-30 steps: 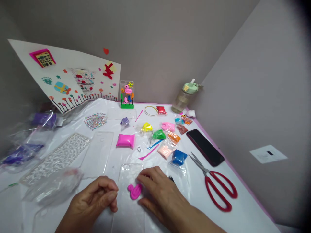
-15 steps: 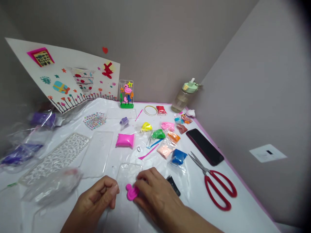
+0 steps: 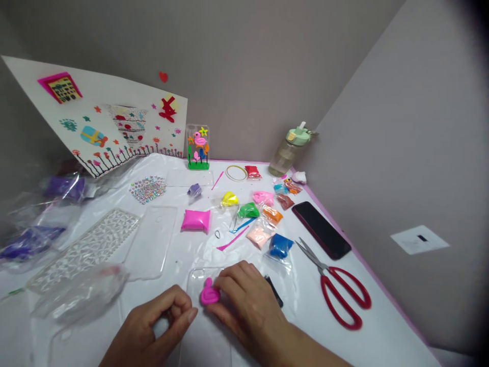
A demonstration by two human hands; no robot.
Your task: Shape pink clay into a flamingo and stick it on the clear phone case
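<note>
over the upper part of the clear phone case (image 3: 206, 339), the right hand (image 3: 248, 300) pinched a pink clay figure (image 3: 210, 294) between thumb and fingers; whether figure and case touched could not be told. at the case's left edge, the left hand (image 3: 147, 318) had curled fingers; whether they held anything was unclear. the step looked like positioning the figure. the next move seemed to call for a light pinch, without denting the clay.

A white-covered table (image 3: 382, 341) carries scissors (image 3: 324, 267). A phone (image 3: 321, 230) lies just behind them; a blue packet (image 3: 280, 245) and, farther off, a clear case (image 3: 203, 342) lie to their left. Well behind them stands a bottle (image 3: 284, 157).
</note>
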